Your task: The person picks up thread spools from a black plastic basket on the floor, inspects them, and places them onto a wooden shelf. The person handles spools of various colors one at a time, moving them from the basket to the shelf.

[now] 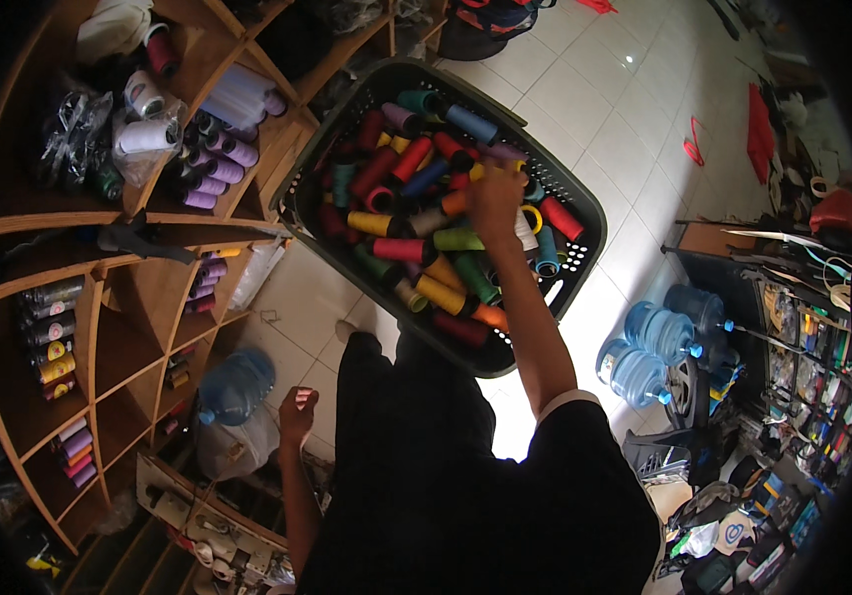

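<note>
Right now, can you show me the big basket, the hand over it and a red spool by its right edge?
Basket (598, 210): head view, on its dark rim, right side.
Right hand (496, 203): head view, on its back.
Red spool (562, 218): head view, on its wound thread.

Basket (572, 256): smooth, perforated plastic. Spools (401, 249): wound thread, soft sheen. Shelf (59, 223): smooth wood. Floor (569, 94): glossy tile. Water bottles (656, 329): glossy, translucent plastic.

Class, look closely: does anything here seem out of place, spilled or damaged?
A thin red loop lies loose on the floor tiles, outside the basket. Inside, thread spools lie jumbled, unlike those lined up on the wooden shelf. No spill or damage is clear.
</note>
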Motion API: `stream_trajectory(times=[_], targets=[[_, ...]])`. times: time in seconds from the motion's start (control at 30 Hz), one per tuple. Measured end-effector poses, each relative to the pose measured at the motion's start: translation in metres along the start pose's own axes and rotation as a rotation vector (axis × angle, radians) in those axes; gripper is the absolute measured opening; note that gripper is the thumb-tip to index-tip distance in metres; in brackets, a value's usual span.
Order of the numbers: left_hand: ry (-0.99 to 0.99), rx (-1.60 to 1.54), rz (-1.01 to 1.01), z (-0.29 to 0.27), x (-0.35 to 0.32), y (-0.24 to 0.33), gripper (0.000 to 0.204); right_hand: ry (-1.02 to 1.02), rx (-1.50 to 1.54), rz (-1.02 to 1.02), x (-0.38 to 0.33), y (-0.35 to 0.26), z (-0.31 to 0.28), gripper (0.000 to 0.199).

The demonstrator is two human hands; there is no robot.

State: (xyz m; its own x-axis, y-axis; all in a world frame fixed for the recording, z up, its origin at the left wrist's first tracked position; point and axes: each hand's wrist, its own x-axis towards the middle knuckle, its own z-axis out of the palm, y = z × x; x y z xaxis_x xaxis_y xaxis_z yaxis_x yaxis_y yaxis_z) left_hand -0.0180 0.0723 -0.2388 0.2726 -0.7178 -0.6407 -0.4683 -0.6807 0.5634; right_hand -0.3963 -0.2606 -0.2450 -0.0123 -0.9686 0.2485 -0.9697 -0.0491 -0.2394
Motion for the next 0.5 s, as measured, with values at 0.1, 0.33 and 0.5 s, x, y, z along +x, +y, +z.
stream_trajectory(times=[0.1,0.33,0.5], targets=[[0.010,0.011,-0.015,-0.004,-0.004,-0.002,0.023,-0.097,-0.043,-0.148,0.020,-0.028,0.030,0.024],[0.056,-0.040,0.010,-0.001,-0.008,-0.038,0.023,-0.451,-0.298,-0.306,0.044,-0.025,0.077,0.028],[0.097,-0.068,0.054,-0.002,-0.012,-0.015,0.022,-0.486,-0.185,-0.251,0.041,-0.022,0.064,0.049]])
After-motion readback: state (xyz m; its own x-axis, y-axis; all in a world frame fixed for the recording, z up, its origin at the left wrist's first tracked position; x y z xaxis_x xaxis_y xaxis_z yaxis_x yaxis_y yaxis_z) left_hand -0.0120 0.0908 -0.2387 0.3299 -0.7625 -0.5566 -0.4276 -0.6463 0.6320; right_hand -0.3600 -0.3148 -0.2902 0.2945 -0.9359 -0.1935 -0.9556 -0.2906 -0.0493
